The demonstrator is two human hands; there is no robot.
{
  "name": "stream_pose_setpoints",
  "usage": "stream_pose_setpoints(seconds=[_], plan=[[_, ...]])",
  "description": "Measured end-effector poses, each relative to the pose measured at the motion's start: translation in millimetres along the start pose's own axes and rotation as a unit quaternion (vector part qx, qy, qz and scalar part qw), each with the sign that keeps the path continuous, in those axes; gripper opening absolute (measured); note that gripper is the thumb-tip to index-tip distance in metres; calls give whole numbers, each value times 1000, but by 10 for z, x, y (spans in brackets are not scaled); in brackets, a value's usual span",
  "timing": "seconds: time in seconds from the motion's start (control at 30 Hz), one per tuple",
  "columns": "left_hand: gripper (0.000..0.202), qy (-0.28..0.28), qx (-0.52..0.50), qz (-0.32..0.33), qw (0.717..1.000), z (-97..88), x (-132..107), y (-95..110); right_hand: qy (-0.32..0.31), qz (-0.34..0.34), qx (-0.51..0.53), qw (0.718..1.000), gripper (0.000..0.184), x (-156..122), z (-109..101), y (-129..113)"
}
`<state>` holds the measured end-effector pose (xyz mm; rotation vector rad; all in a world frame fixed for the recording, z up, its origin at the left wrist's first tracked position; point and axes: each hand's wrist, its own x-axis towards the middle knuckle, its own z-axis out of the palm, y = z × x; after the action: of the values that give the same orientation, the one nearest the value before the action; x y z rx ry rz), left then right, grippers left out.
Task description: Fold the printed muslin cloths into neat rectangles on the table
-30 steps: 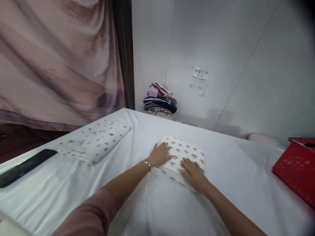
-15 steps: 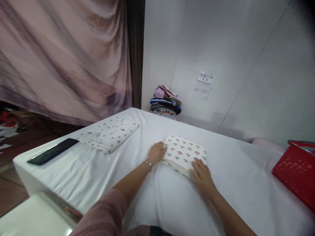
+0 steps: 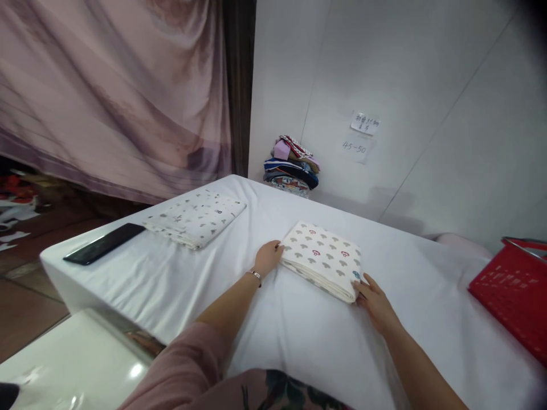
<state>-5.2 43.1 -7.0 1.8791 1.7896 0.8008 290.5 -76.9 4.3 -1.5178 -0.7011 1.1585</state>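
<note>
Matt cotton folded cloth (image 3: 323,259), smooth white tablecloth (image 3: 299,336), glossy black phone (image 3: 103,244)

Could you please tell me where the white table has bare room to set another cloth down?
Bare sheet lies between the printed folded cloth and the red basket, between that cloth and the second folded cloth, and along the near edge before the black phone. It is crowded where the left hand and right hand flank the printed cloth.

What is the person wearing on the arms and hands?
The left hand and right hand are bare, no gloves. A dusty pink sleeve covers the left upper arm, and a thin metal bracelet sits at that wrist. The right forearm shows no sleeve or jewellery.
</note>
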Motion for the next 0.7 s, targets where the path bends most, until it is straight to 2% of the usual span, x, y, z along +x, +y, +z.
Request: stream_pose_setpoints(seconds=[0.17,0.33,0.53,0.7], plan=[[26,2,-1,12,1000,7,-6,-7,-18,28,51,998,75,95,-58,7],[25,5,-2,25,1000,17,-16,-8,-90,49,19,995,40,167,-76,-62],[25,1,-3,23,1000,18,-19,-16,-110,86,-76,987,39,215,27,-157],[28,-6,-6,8,1000,2,-21,-4,-108,60,-48,991,31,245,103,-152]])
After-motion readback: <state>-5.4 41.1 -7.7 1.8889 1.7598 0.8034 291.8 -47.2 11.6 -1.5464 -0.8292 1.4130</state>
